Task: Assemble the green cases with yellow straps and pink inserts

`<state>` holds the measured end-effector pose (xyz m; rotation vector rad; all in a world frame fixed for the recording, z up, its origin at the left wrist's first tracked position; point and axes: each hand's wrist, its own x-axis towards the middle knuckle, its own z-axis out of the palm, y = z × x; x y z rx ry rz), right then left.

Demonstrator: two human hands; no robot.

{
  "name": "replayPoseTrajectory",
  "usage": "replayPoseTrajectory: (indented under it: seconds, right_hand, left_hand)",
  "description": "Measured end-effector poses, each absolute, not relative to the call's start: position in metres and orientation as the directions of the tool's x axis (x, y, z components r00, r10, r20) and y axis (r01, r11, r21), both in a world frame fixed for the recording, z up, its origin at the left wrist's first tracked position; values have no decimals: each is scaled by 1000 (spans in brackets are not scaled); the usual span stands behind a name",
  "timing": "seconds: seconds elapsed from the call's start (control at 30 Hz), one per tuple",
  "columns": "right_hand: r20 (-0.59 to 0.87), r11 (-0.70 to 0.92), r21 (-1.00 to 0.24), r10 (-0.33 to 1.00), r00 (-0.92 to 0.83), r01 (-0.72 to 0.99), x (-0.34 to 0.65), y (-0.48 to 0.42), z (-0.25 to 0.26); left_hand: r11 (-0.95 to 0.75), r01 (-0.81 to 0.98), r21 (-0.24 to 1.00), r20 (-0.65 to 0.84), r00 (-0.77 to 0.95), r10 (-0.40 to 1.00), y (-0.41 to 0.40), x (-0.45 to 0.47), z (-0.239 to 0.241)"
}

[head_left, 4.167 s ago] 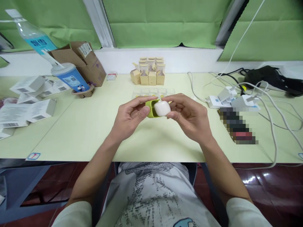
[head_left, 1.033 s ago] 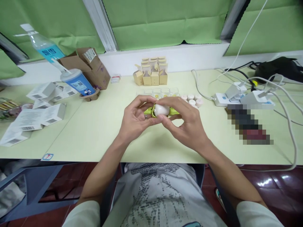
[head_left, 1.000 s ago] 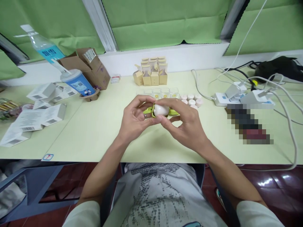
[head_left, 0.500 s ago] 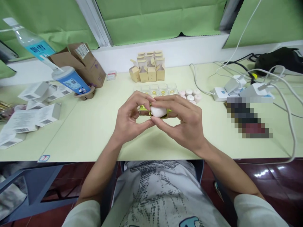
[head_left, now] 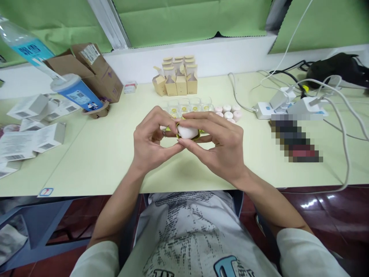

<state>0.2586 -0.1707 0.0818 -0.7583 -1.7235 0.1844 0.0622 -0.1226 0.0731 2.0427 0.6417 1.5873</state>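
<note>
Above the table (head_left: 95,161), both hands (head_left: 151,136) (head_left: 220,146) grip a green-rimmed white piece (head_left: 188,133), its long axis running left-right.

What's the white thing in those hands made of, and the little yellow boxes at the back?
White thing: maybe smooth plastic, since it looks rounded and evenly white; I can't be sure. Little yellow boxes: likely thin matte card, because folded flaps stick up.

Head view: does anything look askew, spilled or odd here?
A blocky, pixelated patch near the power strip hides whatever lies there. The leftmost tan carton sits turned from its row. No spill shows. The white item between left hand and right hand is partly covered.
</note>
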Motion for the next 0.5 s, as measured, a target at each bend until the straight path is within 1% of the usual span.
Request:
replayPoseTrajectory:
  seconds: [0.07,0.13,0.27,0.33,0.43,0.5]
  right_hand:
    - [813,773,-487,571,-111,406,258,-170,81]
    - [822,782,-450,551,-140,432,259,-168,80]
    - [834,784,-318,499,-236,534,262,-161,78]
    - [852,786,-236,451,-267,571,263,-158,76]
    - [879,812,-151,371,-300,564,266,-156,74]
    - [873,824,-125,356,-334,553,269,-156,76]
  left_hand:
    - [-781,73,620,754,221,619,-123,62,74]
    - [-761,51,646,734,231,639,-124,61,76]
    - [-693,14,721,669,246,701,-127,61,80]
    - [-669,6,743,648,243,722,-127,62,82]
    - [-643,5,766,622,245,743,-126,63,82]
    - [-636,7,772,614,252,748,-125,63,82]
